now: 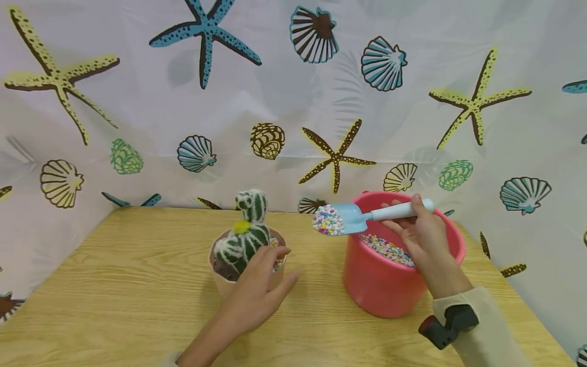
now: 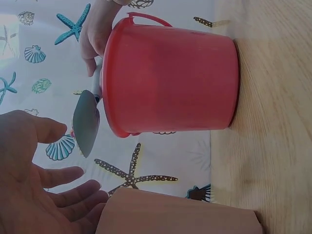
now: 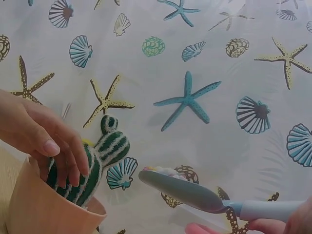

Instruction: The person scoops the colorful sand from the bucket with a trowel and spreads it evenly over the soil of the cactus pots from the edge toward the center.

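Observation:
My right hand (image 1: 428, 239) grips a light blue trowel (image 1: 355, 218) by its pale handle, thumb on top. Small multicoloured pebbles (image 1: 327, 220) fill the blade's tip, which points left past the rim of a pink bucket (image 1: 385, 290). More of these pebbles lie inside the bucket. To the left stands a peach pot (image 1: 223, 286) holding a fuzzy green-and-white toy cactus (image 1: 243, 244) with a yellow flower. Over the pot's near right side hovers my left hand (image 1: 259, 288), fingers loosely bent and holding nothing. In the right wrist view its fingers hang before the cactus (image 3: 114, 146).
The pot and bucket stand on a light wooden table (image 1: 119, 285). A white cloth (image 1: 275, 97) printed with starfish and shells rises behind the table and at its sides. A gap of bare wood (image 1: 316, 275) separates the pot from the bucket.

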Available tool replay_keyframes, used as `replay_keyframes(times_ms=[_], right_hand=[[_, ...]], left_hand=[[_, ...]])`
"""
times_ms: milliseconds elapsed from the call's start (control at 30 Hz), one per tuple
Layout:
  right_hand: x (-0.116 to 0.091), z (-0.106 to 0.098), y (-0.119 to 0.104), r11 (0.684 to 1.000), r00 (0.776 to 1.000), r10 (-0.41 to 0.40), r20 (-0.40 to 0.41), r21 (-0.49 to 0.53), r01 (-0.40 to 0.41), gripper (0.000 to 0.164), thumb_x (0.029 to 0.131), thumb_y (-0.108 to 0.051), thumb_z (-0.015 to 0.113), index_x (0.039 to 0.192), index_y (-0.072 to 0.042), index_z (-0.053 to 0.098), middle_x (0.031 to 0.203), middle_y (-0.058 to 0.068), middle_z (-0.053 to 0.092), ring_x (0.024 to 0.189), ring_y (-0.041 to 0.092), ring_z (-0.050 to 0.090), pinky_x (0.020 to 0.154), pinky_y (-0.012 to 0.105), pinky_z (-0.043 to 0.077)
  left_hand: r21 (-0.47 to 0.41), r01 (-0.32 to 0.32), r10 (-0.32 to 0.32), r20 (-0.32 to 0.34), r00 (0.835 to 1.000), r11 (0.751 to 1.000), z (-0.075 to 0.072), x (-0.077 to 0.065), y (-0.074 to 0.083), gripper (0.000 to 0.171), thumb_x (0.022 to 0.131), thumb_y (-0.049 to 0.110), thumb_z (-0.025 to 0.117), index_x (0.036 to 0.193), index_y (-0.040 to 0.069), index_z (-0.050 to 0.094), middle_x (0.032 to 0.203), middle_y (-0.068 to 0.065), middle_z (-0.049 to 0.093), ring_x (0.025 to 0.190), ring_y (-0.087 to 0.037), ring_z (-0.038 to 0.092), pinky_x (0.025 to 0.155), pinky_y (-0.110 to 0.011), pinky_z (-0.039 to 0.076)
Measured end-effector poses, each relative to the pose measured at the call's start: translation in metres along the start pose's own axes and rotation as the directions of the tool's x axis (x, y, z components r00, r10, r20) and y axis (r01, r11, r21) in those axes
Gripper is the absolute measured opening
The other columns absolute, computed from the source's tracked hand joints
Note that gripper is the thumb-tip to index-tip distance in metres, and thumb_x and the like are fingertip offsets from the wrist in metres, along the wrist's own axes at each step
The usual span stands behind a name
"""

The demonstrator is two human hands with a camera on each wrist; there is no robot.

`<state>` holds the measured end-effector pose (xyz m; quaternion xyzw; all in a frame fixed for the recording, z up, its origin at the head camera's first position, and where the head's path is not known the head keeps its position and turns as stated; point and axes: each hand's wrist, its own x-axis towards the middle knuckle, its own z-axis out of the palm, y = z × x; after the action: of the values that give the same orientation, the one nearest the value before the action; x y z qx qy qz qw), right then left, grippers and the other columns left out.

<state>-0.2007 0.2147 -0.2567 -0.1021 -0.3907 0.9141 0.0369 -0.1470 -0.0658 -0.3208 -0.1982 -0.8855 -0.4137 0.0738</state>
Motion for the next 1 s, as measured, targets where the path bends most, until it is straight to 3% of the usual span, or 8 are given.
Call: replay_keyframes(times_ms=[367, 533, 800, 1000], right_hand=[[-0.004, 0.01, 0.011, 0.999, 1.0, 0.007, -0.004, -0.047, -0.008, 0.055, 0.098, -0.029, 0.045, 0.148, -0.025, 0.024, 0.126, 0.007, 0.04, 0.133, 0.032, 0.041, 0.1, 0.047, 0.037], [-0.004, 0.014, 0.014, 0.998, 1.0, 0.003, 0.004, -0.056, -0.003, 0.049, 0.098, -0.029, 0.045, 0.143, -0.021, 0.028, 0.123, 0.007, 0.04, 0.132, 0.032, 0.041, 0.098, 0.046, 0.038], [-0.004, 0.022, 0.02, 0.997, 1.0, 0.023, 0.0, -0.069, -0.023, 0.045, 0.098, -0.028, 0.045, 0.14, -0.022, 0.031, 0.135, 0.011, 0.039, 0.129, 0.031, 0.045, 0.097, 0.046, 0.039], [-0.005, 0.026, 0.023, 0.996, 0.999, 0.038, 0.016, -0.083, -0.037, 0.047, 0.097, -0.028, 0.047, 0.141, -0.02, 0.03, 0.136, 0.011, 0.04, 0.124, 0.03, 0.05, 0.095, 0.045, 0.042]], left_hand=[[0.024, 0.027, -0.026, -0.058, 0.998, 0.999, -0.014, -0.023, -0.008, 0.036, 0.095, 0.026, 0.059, 0.125, 0.006, 0.054, 0.12, -0.008, 0.052, 0.113, -0.024, 0.053, 0.095, -0.043, 0.046], [0.036, -0.004, 0.007, -0.104, 0.995, 0.999, -0.019, -0.032, -0.014, 0.027, 0.094, 0.019, 0.062, 0.115, 0.004, 0.058, 0.111, -0.006, 0.052, 0.105, -0.021, 0.054, 0.091, -0.039, 0.048], [0.065, -0.008, 0.016, -0.133, 0.991, 0.998, -0.03, -0.042, -0.027, 0.02, 0.093, 0.019, 0.063, 0.107, 0.006, 0.059, 0.106, -0.003, 0.053, 0.1, -0.015, 0.053, 0.087, -0.039, 0.049], [0.088, 0.048, -0.035, -0.148, 0.988, 0.995, -0.043, -0.042, -0.04, 0.011, 0.091, 0.019, 0.065, 0.096, 0.011, 0.059, 0.101, -0.005, 0.05, 0.095, -0.016, 0.052, 0.082, -0.039, 0.048]])
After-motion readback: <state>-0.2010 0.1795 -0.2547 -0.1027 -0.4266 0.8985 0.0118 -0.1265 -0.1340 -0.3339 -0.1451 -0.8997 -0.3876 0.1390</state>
